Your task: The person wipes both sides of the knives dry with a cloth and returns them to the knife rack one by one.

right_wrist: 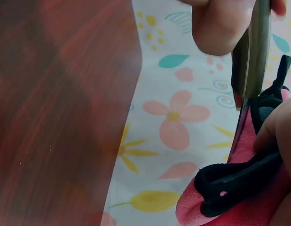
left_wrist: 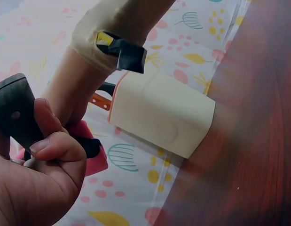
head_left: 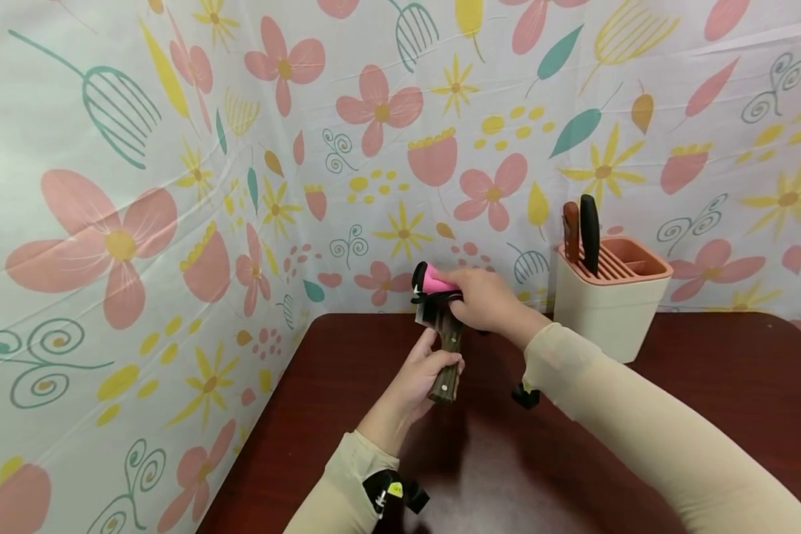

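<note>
My left hand (head_left: pixel 422 374) grips the dark, riveted handle (head_left: pixel 446 371) of a knife, held above the table with its butt toward me. A small part of the broad metal blade (head_left: pixel 426 314) shows beyond the handle. Most of it is hidden behind a pink cloth with black trim (head_left: pixel 434 280). My right hand (head_left: pixel 486 298) holds that cloth against the blade. In the right wrist view the cloth (right_wrist: pixel 248 200) lies along the blade, seen edge-on, with right-hand fingers (right_wrist: pixel 281 136) pressing into it. The left wrist view shows the thumb and fingers curled round the handle (left_wrist: pixel 16 113).
A cream knife block with an orange slotted top (head_left: pixel 607 319) stands at the back right, beside my right forearm. A brown-handled knife (head_left: pixel 570 231) and a black-handled one (head_left: pixel 590 233) stand in it. Flower-patterned cloth (head_left: pixel 380 170) hangs behind the dark red wooden table (head_left: pixel 507 475).
</note>
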Action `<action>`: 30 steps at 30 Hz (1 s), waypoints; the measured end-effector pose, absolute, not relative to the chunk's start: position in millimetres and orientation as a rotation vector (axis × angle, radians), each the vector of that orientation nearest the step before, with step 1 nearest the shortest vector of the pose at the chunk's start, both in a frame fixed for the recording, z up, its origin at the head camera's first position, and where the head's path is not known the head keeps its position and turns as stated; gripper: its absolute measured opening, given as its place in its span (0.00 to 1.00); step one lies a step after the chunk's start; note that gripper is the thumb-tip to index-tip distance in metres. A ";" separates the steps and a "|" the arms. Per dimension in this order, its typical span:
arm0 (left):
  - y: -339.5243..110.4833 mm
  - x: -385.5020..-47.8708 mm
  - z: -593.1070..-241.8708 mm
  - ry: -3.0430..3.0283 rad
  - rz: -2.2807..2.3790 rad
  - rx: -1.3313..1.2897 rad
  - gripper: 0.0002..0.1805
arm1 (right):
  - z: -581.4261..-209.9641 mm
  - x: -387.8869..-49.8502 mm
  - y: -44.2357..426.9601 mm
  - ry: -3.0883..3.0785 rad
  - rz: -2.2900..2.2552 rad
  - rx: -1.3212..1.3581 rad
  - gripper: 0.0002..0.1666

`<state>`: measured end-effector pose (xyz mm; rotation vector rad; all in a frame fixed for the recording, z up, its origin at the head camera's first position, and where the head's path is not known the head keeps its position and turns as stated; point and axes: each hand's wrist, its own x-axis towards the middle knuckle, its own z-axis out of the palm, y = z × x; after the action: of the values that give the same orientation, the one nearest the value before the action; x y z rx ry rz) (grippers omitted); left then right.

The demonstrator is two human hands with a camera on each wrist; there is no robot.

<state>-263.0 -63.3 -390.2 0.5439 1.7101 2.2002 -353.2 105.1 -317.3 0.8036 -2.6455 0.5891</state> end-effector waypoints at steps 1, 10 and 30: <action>-63.4 -263.2 -390.1 1.710 2.199 0.545 0.30 | -318.0 -351.5 105.1 -2.642 0.595 0.808 0.37; -63.5 -266.0 -392.4 1.687 2.218 0.512 0.34 | -324.3 -335.2 104.2 -2.651 0.586 0.836 0.37; -63.3 -268.9 -401.7 1.719 2.207 0.437 0.27 | -322.8 -312.6 122.3 -2.719 0.731 1.026 0.31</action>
<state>-268.9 -63.3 -401.7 0.4368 1.7191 2.2075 -312.6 122.3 -322.8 1.0264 -2.7194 0.7306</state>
